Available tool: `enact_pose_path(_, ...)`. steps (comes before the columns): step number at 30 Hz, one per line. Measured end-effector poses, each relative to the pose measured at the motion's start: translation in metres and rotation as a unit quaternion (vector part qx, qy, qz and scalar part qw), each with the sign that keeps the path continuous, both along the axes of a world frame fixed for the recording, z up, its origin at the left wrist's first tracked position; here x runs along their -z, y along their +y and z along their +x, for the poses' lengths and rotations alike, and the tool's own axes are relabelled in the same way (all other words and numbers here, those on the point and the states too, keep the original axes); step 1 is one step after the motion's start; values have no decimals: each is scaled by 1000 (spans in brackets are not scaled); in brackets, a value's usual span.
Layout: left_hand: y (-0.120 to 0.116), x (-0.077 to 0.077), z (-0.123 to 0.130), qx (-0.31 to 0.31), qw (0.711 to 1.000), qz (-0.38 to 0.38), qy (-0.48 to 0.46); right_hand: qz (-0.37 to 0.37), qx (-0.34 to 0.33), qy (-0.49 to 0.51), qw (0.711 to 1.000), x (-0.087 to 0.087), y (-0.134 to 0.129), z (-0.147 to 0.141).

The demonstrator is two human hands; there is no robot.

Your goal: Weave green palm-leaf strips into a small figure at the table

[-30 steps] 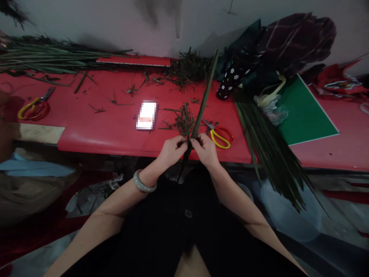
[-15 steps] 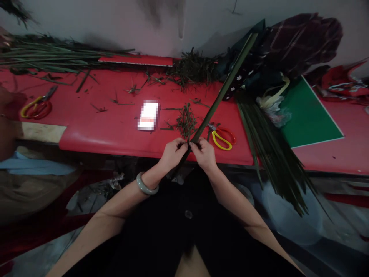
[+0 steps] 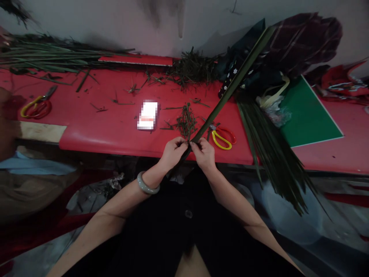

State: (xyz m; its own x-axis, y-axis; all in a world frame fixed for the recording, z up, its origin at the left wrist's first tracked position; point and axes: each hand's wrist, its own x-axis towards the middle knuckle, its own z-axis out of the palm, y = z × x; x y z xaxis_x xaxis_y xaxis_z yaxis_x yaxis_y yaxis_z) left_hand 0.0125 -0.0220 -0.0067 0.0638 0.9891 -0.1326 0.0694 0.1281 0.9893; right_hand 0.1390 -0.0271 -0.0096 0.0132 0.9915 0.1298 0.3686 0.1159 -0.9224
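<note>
Green and long, the leaf strip (image 3: 230, 86) slants from between the two hands up to the right, over the near edge of the worktop (image 3: 98, 134), its upper end in front of the dark plaid cloth (image 3: 308, 42). The left hand (image 3: 173, 154) and the right hand (image 3: 205, 154) pinch its lower part between thumbs and fingers, close together; a shorter dark length shows below them. A pale bangle (image 3: 147, 184) circles the left wrist.

Just beyond the hands lies a small heap of leaf scraps (image 3: 186, 120) on the red cover. Right of it — partly beneath the slanting strip — are scissors with one yellow and one red handle (image 3: 221, 138). A phone with a blurred bright screen (image 3: 148, 115) lies to the left of the scraps.

Farther right, a bundle of long green leaves (image 3: 268, 150) hangs over the front edge, beside crumpled clear plastic (image 3: 275, 109) and a green board (image 3: 309, 115). Behind the strip is a black flower-patterned object (image 3: 230, 77), partly hidden. Along the wall sit a tangled pile of clippings (image 3: 196, 69), a flat red piece (image 3: 138, 60) and many long stems (image 3: 52, 55). At far left, another pair of scissors (image 3: 37, 107) lies near another person's arm (image 3: 6, 127).
</note>
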Motion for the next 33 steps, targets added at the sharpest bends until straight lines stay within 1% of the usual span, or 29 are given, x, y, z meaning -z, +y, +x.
enact_pose_path(4,1,8,-5,-8,1000,-8,-13,10,13,62,998,-4,0,0)
enact_pose_path(6,0,8,-7,13,999,-10,-29,9,9,91,996,-5,3,1)
enact_pose_path(8,-2,6,-9,43,998,-10,-42,0,7,123,992,-4,7,2)
enact_pose_path(10,-5,2,-11,74,997,-10,-28,-9,18,145,989,-2,11,4)
enact_pose_path(13,-9,-1,-12,102,994,-7,34,-14,41,148,988,1,14,8)
enact_pose_path(15,-10,0,-13,96,994,0,59,-22,39,145,988,2,15,9)
enact_pose_path(17,-10,4,-13,81,994,14,70,-40,13,139,989,5,14,8)
enact_pose_path(21,-9,9,-14,45,995,40,82,-76,-37,91,992,15,11,5)
enact_pose_path(25,-8,11,-13,35,995,42,84,-85,-39,73,993,24,9,2)
enact_pose_path(29,-6,16,-13,18,998,23,56,-62,-40,50,996,20,7,1)
enact_pose_path(33,-5,21,-12,8,1000,-22,-16,-32,-38,40,998,11,4,1)
